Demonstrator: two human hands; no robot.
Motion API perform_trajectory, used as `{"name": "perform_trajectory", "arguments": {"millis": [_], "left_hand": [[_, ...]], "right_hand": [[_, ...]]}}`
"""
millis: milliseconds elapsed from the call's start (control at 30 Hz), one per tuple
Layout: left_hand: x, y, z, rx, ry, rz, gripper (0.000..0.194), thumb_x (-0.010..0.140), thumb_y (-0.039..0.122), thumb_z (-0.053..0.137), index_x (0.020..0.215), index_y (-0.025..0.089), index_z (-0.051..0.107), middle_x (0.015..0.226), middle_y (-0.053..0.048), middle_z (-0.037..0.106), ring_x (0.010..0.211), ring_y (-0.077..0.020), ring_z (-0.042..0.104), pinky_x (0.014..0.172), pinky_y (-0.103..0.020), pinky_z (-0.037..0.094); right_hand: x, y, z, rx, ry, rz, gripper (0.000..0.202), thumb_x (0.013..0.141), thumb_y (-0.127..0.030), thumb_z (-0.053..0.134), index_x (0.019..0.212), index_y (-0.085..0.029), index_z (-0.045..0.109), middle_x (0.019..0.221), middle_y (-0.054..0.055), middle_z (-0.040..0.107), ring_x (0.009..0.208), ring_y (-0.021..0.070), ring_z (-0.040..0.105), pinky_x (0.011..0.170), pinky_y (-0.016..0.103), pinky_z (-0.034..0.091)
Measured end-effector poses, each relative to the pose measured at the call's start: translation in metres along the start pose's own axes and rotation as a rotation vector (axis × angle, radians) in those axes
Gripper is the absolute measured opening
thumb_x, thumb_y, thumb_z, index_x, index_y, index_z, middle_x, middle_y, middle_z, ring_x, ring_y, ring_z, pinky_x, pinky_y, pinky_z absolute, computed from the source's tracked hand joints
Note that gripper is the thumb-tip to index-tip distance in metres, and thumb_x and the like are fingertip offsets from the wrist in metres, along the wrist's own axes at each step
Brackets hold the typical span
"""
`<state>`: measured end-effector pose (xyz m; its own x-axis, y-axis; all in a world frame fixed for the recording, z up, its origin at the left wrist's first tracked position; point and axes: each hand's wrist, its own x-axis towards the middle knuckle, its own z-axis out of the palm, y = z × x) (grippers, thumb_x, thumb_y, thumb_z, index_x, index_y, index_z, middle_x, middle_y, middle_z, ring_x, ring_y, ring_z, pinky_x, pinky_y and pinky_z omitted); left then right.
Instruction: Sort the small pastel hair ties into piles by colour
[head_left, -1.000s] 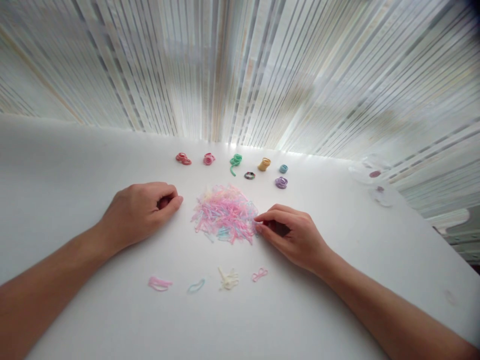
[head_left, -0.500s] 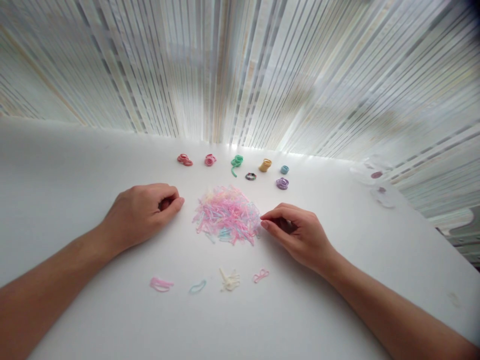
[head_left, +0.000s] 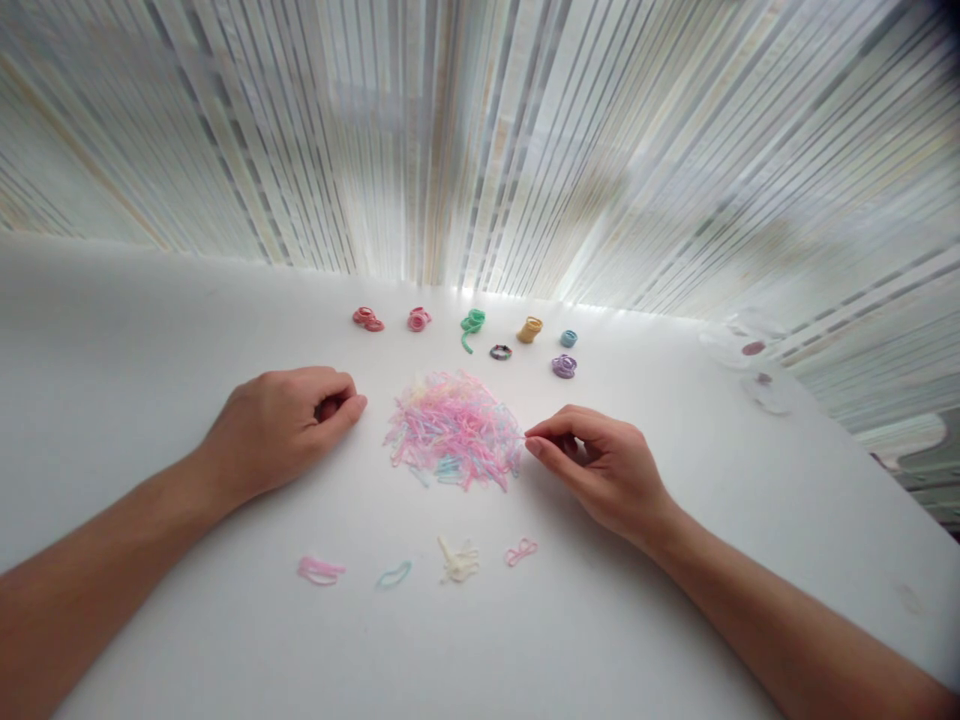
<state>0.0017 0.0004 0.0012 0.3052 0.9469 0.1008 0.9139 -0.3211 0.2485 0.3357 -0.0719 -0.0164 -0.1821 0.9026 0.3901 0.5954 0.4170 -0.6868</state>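
Beyond the left hand (head_left: 285, 430) and slightly to its right lay a red coil (head_left: 367, 319), then a pink coil (head_left: 418, 319). Beyond the right hand (head_left: 604, 465) and to its left were a green coil (head_left: 472, 321), a multicoloured ring (head_left: 501, 352) and a yellow coil (head_left: 529, 330); a purple coil (head_left: 564, 366) and a blue coil (head_left: 568, 339) lay ahead of it. Clear plastic pieces (head_left: 766, 394) rested beyond it to the right. A striped curtain (head_left: 450, 150) hung beyond both hands.
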Motion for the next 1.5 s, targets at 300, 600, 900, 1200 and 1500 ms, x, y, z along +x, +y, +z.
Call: {"name": "perform_trajectory", "arguments": {"millis": [300,600,900,1200,1500], "left_hand": [[0.0,0.001,0.001,-0.005,-0.001,0.0,0.038,0.094,0.05,0.044,0.074,0.022,0.057,0.071,0.0,0.063,0.067,-0.0162,0.053,0.066,-0.031,0.033],[-0.001,-0.001,0.001,-0.001,0.004,0.008,0.038,0.095,0.05,0.043,0.074,0.022,0.057,0.072,0.0,0.062,0.067,-0.0159,0.052,0.065,-0.031,0.032],[0.0,0.0,0.002,-0.007,0.005,0.005,0.037,0.094,0.05,0.044,0.074,0.022,0.057,0.072,0.0,0.062,0.067,-0.0159,0.052,0.065,-0.031,0.032],[0.0,-0.001,0.001,-0.006,0.0,0.011,0.039,0.094,0.051,0.042,0.073,0.022,0.057,0.071,0.0,0.062,0.066,-0.0161,0.052,0.065,-0.032,0.033],[0.0,0.0,0.0,-0.005,0.006,0.018,0.039,0.094,0.05,0.043,0.072,0.022,0.058,0.07,-0.001,0.063,0.066,-0.0169,0.054,0.065,-0.032,0.033]], "right_hand": [[-0.002,0.003,0.001,0.102,0.025,0.083,0.016,0.095,-0.03,0.073,0.085,-0.019,0.079,0.073,0.003,0.071,0.062,0.0122,0.056,0.055,0.026,0.042],[-0.01,0.005,0.003,0.314,0.035,0.25,0.015,0.087,-0.036,0.083,0.089,-0.02,0.085,0.077,0.006,0.082,0.063,0.0166,0.074,0.058,0.025,0.059],[-0.009,0.007,-0.005,0.065,0.006,0.125,0.01,0.091,-0.028,0.077,0.092,-0.022,0.085,0.084,0.006,0.084,0.067,0.0169,0.073,0.061,0.026,0.056],[-0.004,0.01,-0.01,-0.045,-0.077,0.079,0.016,0.098,-0.026,0.068,0.097,-0.022,0.084,0.089,0.005,0.077,0.063,0.0117,0.061,0.055,0.026,0.045],[-0.001,0.014,-0.013,-0.121,-0.145,0.071,0.015,0.099,-0.031,0.069,0.094,-0.021,0.081,0.089,0.005,0.074,0.067,0.0132,0.062,0.061,0.028,0.048]]}}
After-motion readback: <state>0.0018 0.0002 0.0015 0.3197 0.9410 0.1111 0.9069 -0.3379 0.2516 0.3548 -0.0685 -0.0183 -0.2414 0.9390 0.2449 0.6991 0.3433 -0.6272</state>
